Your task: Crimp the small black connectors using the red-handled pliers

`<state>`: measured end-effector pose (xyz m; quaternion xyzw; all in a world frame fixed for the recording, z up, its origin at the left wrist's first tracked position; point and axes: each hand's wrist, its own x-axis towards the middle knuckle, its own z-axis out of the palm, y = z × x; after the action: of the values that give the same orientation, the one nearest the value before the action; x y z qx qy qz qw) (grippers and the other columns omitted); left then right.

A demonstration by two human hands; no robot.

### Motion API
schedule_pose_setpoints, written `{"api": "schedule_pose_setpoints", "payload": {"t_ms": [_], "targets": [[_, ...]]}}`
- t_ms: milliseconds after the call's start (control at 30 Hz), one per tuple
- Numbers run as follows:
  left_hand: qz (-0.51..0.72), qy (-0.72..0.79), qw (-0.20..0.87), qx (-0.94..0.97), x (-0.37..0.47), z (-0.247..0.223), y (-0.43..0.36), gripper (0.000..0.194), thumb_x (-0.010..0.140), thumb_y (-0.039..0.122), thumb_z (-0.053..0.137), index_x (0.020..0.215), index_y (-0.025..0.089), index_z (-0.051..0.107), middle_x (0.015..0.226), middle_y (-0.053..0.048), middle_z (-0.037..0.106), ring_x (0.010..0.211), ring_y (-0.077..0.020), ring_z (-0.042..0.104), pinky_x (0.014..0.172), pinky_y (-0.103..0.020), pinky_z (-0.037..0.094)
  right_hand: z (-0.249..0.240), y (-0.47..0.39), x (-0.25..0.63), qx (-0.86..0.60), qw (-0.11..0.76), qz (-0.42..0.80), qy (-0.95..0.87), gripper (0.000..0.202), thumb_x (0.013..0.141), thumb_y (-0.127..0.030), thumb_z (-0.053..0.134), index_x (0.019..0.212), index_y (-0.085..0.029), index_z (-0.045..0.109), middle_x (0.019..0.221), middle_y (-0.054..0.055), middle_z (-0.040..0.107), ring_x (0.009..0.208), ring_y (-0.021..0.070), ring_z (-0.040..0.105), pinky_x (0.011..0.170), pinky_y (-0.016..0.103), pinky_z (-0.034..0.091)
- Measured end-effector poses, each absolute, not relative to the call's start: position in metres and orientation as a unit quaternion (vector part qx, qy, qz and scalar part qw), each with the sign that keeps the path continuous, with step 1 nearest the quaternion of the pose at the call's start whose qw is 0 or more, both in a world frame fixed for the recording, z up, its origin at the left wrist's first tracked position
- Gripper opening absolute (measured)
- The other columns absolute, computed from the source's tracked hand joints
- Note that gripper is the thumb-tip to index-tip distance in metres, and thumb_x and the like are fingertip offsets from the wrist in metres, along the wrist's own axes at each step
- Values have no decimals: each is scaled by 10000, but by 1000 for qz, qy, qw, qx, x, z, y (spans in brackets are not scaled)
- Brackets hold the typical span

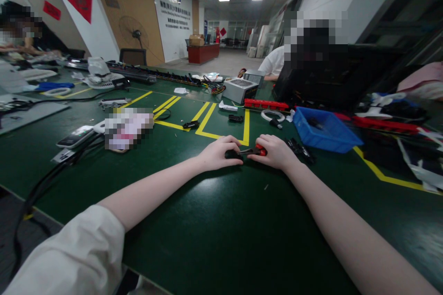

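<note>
My left hand is closed around a small black part above the green table. In my right hand is a pair of pliers with red handles. The jaws point left and meet the edge of the black part; whether they grip it is too small to tell. Beyond my hands, a black connector piece and another black piece lie near the yellow tape lines. Several similar black parts lie beside my right wrist.
A blue bin stands right of my hands, with a white cable coil and a red strip nearby. Farther back is a metal power supply box. A phone and black cables lie left. Other people sit around the table.
</note>
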<state>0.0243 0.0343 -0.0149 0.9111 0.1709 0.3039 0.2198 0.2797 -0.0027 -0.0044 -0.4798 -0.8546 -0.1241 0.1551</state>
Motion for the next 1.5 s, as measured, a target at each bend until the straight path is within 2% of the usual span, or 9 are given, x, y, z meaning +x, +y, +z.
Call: {"api": "schedule_pose_setpoints", "payload": {"t_ms": [567,933,1500], "targets": [[314,161,153,923,26,-16,34,191,801,249,768,931,186,643,1183,-88,598,1129,-259,557,982,-457,484,-7,1,281,-484,152,-106,-855,466,864,-671,511,712,-233,471,745,56,569,685,194,498,654,333,362],[321,176,182,913,26,-16,34,221,834,375,731,912,183,653,1062,-71,632,1013,-233,585,905,-400,481,-6,-1,280,-482,163,-115,-853,460,866,-663,507,720,-228,487,748,59,579,689,192,501,652,329,350],[300,175,221,911,27,-14,36,232,834,393,723,883,178,650,949,-46,660,937,-213,602,870,-359,454,-5,-4,280,-469,165,-166,-852,451,862,-653,531,760,-214,528,773,82,588,735,219,504,690,351,355]]}}
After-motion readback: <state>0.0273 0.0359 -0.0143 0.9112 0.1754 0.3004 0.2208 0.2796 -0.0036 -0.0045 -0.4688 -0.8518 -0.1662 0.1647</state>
